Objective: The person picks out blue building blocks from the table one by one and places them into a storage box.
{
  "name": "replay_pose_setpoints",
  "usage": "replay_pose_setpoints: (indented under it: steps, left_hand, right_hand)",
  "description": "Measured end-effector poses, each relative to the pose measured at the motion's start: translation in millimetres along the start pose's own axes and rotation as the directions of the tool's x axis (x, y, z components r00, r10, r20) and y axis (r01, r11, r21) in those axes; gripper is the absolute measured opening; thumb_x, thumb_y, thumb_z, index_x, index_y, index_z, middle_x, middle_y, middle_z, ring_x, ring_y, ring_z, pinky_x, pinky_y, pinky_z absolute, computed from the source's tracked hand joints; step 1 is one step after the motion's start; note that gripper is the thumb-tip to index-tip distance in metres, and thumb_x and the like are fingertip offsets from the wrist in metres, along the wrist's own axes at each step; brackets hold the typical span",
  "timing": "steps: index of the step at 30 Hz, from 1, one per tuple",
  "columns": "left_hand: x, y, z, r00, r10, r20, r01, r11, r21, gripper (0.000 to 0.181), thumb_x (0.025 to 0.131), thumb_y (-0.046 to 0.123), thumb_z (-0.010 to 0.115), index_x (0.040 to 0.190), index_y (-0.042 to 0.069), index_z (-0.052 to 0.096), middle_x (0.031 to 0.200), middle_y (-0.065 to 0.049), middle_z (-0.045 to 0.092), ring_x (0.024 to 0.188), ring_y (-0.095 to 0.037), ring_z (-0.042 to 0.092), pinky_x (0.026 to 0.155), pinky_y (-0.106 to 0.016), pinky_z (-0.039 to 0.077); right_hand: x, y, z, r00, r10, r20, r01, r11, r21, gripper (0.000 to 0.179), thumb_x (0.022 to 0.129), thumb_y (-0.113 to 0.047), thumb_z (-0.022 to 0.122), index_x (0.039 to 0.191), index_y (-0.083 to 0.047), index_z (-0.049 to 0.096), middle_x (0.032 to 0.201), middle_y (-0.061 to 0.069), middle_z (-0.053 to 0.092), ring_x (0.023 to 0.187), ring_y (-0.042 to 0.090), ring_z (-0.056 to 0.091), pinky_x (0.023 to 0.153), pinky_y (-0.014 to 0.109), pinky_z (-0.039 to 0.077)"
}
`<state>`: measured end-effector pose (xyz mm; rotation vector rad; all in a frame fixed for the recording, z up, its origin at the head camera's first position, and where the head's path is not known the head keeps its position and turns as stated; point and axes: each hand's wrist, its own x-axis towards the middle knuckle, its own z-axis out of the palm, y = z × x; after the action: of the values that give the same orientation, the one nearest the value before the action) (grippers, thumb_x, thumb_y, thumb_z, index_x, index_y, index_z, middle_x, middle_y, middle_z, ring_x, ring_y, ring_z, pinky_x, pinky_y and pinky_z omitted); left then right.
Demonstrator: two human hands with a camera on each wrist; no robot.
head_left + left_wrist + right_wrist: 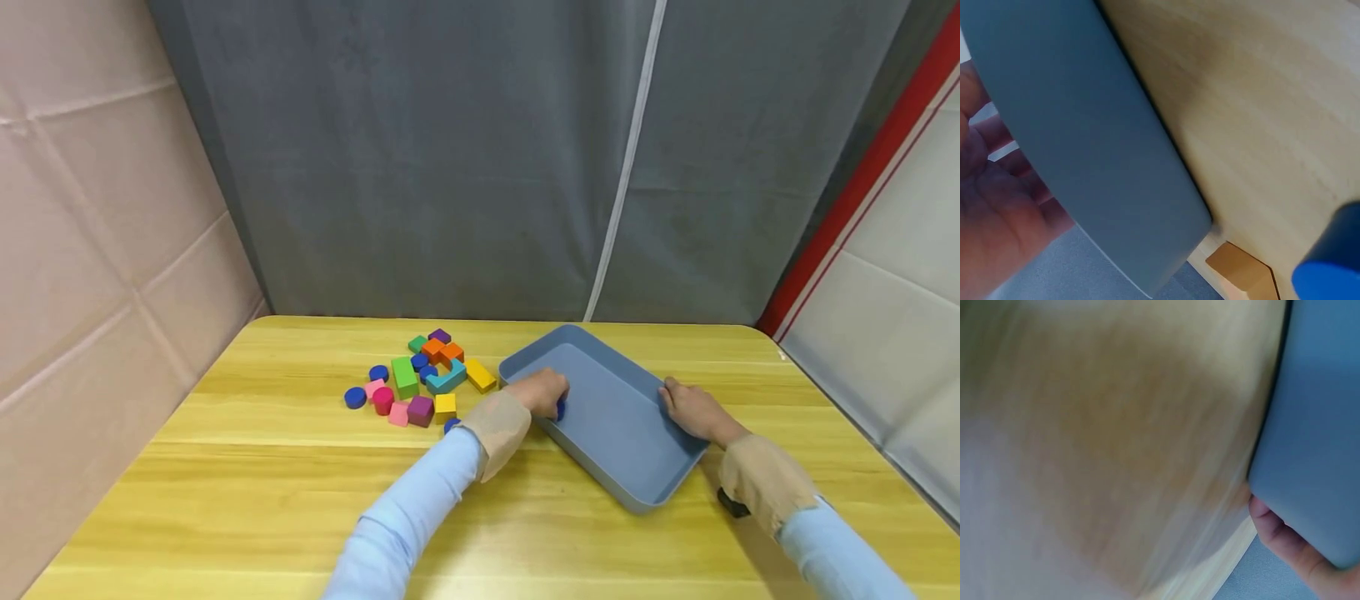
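A person in light blue sleeves works at a pale wooden table [225,500]. Their left hand [537,392] reaches over the near left wall of a shallow grey-blue tray [611,417], with curved fingers pinching a small blue piece [561,409]. The piece shows just under the fingertips, inside the tray and close to that wall; whether it touches the tray floor, I cannot tell. The right hand [693,410] is clamped on the tray's right edge, well apart from the blue piece.

Left of the tray, loose coloured blocks lie clustered on the table. A long yellow block [481,376] is just beside the tray; a square yellow block [446,407] and a purple block [421,411] lie near the left forearm. A blue disc [452,425] is partly hidden by the left cuff. A grey curtain [450,167] hangs behind the table.
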<state>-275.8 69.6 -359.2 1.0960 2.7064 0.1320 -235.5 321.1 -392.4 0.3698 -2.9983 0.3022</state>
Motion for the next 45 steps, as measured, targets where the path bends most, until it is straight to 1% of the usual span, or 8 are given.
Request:
replay_pose_setpoints:
  steps: [6, 11, 16, 21, 24, 29, 38, 45]
  left_hand:
    - [-2.2, -2.3, 0.5, 1.000, 0.003, 0.016, -0.003, 1.000, -0.007, 0.028, 0.078, 0.015, 0.068, 0.104, 0.007, 0.063, 0.102, -0.005, 0.062, 0.095, -0.016, 0.052, 0.079, -0.019, 0.042]
    - [-6.1, -4.8, 0.9, 1.000, 0.002, 0.018, -0.001, 0.999, -0.046, 0.028, 0.080, 0.018, 0.066, 0.105, 0.007, 0.062, 0.103, -0.006, 0.060, 0.094, -0.016, 0.050, 0.079, -0.021, 0.041]
    - [-14.4, -7.5, -4.7, 1.000, 0.020, -0.012, -0.021, 0.998, -0.063, 0.027, 0.084, 0.021, 0.061, 0.107, 0.007, 0.061, 0.102, -0.007, 0.061, 0.089, -0.015, 0.053, 0.076, -0.020, 0.044]
    - [-24.3, -14.0, -13.1, 0.997, 0.027, -0.071, -0.034, 0.994, -0.102, 0.028, 0.085, 0.020, 0.060, 0.109, 0.006, 0.061, 0.106, -0.009, 0.061, 0.094, -0.017, 0.055, 0.079, -0.022, 0.045]
    - [-31.3, -21.1, -17.6, 0.991, 0.046, -0.125, -0.060, 0.992, -0.108, 0.028, 0.085, 0.018, 0.060, 0.109, 0.003, 0.061, 0.107, -0.010, 0.061, 0.096, -0.019, 0.055, 0.082, -0.024, 0.044]
    - [-48.1, -36.3, -25.2, 0.982, 0.047, -0.185, -0.079, 0.983, -0.168, 0.030, 0.086, 0.015, 0.059, 0.111, -0.002, 0.058, 0.110, -0.015, 0.059, 0.101, -0.024, 0.055, 0.086, -0.029, 0.044]
    - [-84.9, -69.6, -31.6, 0.971, -0.032, -0.237, -0.033, 0.964, -0.265, 0.029, 0.085, 0.014, 0.059, 0.110, -0.002, 0.058, 0.109, -0.014, 0.058, 0.098, -0.026, 0.056, 0.084, -0.032, 0.046]
    - [-101.5, -86.6, -30.1, 0.964, -0.050, -0.260, -0.025, 0.961, -0.277, 0.028, 0.084, 0.010, 0.060, 0.106, -0.006, 0.058, 0.102, -0.019, 0.060, 0.090, -0.029, 0.057, 0.080, -0.033, 0.047]
  right_hand:
    - [0.1, 0.9, 1.2, 1.000, 0.019, 0.023, -0.019, 1.000, 0.007, 0.016, 0.092, -0.008, 0.037, 0.084, 0.004, 0.045, 0.062, 0.010, 0.047, 0.055, 0.024, 0.048, 0.052, 0.041, 0.041]
    - [0.2, 1.0, 1.5, 1.000, 0.019, 0.024, -0.020, 1.000, 0.009, 0.017, 0.092, -0.009, 0.038, 0.087, 0.006, 0.045, 0.064, 0.012, 0.050, 0.057, 0.026, 0.051, 0.053, 0.042, 0.042]
    - [-0.1, 2.1, 1.2, 1.000, 0.007, 0.009, -0.007, 1.000, -0.002, 0.016, 0.092, -0.008, 0.039, 0.087, 0.007, 0.046, 0.063, 0.013, 0.051, 0.057, 0.028, 0.053, 0.052, 0.042, 0.043]
    - [-0.3, 2.4, -1.2, 1.000, 0.011, 0.012, -0.011, 1.000, 0.000, 0.016, 0.092, -0.008, 0.039, 0.085, 0.006, 0.045, 0.061, 0.011, 0.049, 0.055, 0.025, 0.050, 0.051, 0.040, 0.041]
    - [-0.5, 1.3, -2.4, 1.000, 0.006, 0.010, -0.006, 1.000, -0.003, 0.016, 0.092, -0.008, 0.039, 0.083, 0.005, 0.044, 0.060, 0.010, 0.047, 0.053, 0.023, 0.048, 0.050, 0.040, 0.040]
    - [-0.9, -0.1, -1.5, 1.000, -0.006, 0.004, 0.006, 1.000, -0.004, 0.015, 0.091, -0.008, 0.041, 0.080, 0.004, 0.044, 0.058, 0.008, 0.045, 0.051, 0.022, 0.047, 0.048, 0.038, 0.039]
    - [-1.3, 0.8, -1.3, 0.999, -0.028, 0.025, 0.028, 1.000, 0.000, 0.014, 0.084, -0.004, 0.052, 0.085, 0.007, 0.044, 0.060, 0.008, 0.045, 0.052, 0.019, 0.045, 0.047, 0.035, 0.039]
    - [-7.8, 8.9, -4.3, 0.999, -0.001, 0.054, -0.001, 1.000, 0.026, 0.027, 0.083, -0.003, 0.054, 0.098, 0.017, 0.044, 0.069, 0.015, 0.052, 0.060, 0.022, 0.048, 0.053, 0.038, 0.043]
